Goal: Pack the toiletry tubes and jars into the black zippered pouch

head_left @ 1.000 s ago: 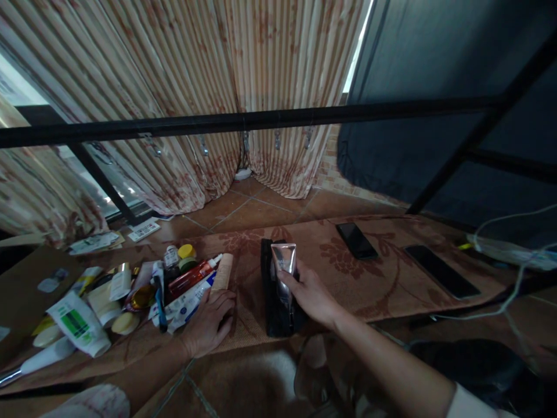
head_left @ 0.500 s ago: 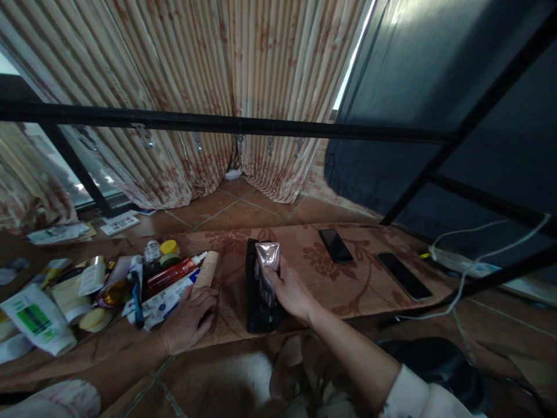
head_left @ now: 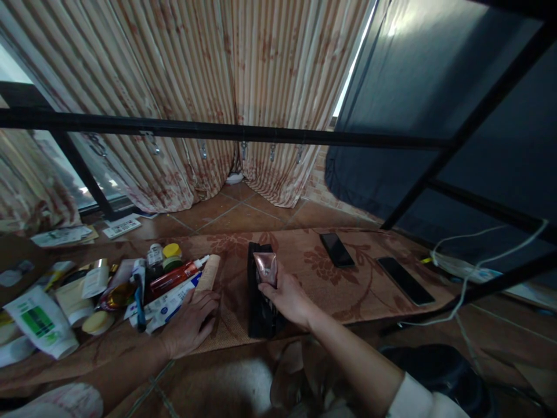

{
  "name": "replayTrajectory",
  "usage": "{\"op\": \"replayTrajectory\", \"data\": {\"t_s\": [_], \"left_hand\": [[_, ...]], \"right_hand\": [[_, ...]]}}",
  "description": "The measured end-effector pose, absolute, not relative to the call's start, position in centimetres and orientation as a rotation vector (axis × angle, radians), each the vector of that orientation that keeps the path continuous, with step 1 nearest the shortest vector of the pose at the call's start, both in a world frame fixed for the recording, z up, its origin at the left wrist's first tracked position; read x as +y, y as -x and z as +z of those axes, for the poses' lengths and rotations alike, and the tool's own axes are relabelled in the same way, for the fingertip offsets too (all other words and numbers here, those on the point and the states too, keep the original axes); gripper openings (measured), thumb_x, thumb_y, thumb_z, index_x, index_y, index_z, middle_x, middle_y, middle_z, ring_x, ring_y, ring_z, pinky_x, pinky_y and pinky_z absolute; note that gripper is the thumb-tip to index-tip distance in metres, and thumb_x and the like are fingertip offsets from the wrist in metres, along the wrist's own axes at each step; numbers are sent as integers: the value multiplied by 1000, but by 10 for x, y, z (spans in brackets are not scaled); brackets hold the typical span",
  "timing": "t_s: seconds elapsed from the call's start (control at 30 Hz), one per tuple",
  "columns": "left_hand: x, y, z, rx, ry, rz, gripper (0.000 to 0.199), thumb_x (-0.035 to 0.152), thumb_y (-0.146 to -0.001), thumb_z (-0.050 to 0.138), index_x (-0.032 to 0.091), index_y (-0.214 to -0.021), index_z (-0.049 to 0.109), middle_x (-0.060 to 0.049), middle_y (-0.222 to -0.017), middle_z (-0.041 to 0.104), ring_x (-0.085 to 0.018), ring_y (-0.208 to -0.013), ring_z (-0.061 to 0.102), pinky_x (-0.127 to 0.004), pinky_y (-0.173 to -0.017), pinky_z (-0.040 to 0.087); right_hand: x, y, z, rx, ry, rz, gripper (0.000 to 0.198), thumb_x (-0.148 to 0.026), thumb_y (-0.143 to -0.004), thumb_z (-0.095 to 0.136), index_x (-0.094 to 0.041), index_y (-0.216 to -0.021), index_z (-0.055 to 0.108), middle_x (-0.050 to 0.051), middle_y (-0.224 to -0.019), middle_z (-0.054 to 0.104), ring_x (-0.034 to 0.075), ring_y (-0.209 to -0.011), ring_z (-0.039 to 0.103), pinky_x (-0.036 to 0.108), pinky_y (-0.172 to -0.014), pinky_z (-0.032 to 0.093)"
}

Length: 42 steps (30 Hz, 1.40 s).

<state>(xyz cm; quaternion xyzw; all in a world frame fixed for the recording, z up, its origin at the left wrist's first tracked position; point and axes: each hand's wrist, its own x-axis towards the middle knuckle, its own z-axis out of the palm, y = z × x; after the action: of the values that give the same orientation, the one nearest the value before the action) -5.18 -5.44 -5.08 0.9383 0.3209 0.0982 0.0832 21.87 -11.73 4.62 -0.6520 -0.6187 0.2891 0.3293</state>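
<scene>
My right hand grips a shiny pink squeeze tube over a black pouch. The tube's flat crimped end points away from me, and its lower part is hidden by my fingers and the pouch. My left hand rests on the cloth, fingers loosely bent and a little apart, its fingertips at the near end of a beige tube. Beside that lie a white and blue tube, a red bottle with a white nozzle and a blue-handled item.
More toiletries spread leftward, among them a white and green tube and a yellow-lidded jar. Two phones, one farther back and one nearer the right end, lie on the patterned cloth. A black metal bar crosses above; a white cable hangs right.
My right hand has lowered the pink tube slightly and tilted it toward the black pouch. My left hand stays in about the same place. The camera view has shifted a little.
</scene>
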Motion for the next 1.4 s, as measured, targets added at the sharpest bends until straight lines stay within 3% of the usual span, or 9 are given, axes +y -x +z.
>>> {"op": "replayTrajectory", "data": {"t_s": [0.3,0.7,0.97,1.27,1.4], "left_hand": [[-57,49,-45,975,-2800,297,23,24,-84,43,23,-103,55,-7,-122,57,-26,-118,47,-56,-104,23],[-55,53,-49,952,-2801,296,25,26,-85,43,24,-106,55,-7,-124,56,-26,-118,47,-58,-106,20],[-55,52,-47,940,-2826,287,24,26,-85,43,24,-106,55,-7,-124,56,-27,-118,47,-58,-105,23],[-56,52,-45,951,-2818,314,23,24,-85,43,24,-104,56,-7,-122,57,-27,-117,48,-58,-105,23],[-56,52,-45,935,-2819,273,24,24,-85,42,24,-105,55,-7,-123,56,-27,-118,47,-60,-105,21]], "right_hand": [[-118,-222,47,-1645,1658,787,31,-28,-83,53,-19,-112,46,6,-103,66,21,-97,60,31,-83,40],[-117,-220,45,-1682,1670,758,34,-28,-84,51,-19,-116,45,7,-108,63,22,-102,58,32,-84,40],[-118,-217,48,-1693,1660,777,34,-24,-81,49,-19,-114,45,7,-102,63,21,-94,59,31,-80,40],[-120,-218,49,-1723,1657,828,73,-13,-64,55,-20,-134,34,6,-106,64,23,-98,61,30,-82,41],[-120,-218,48,-1744,1652,860,79,-11,-64,55,-20,-138,29,7,-113,63,23,-104,59,31,-87,40]]}}
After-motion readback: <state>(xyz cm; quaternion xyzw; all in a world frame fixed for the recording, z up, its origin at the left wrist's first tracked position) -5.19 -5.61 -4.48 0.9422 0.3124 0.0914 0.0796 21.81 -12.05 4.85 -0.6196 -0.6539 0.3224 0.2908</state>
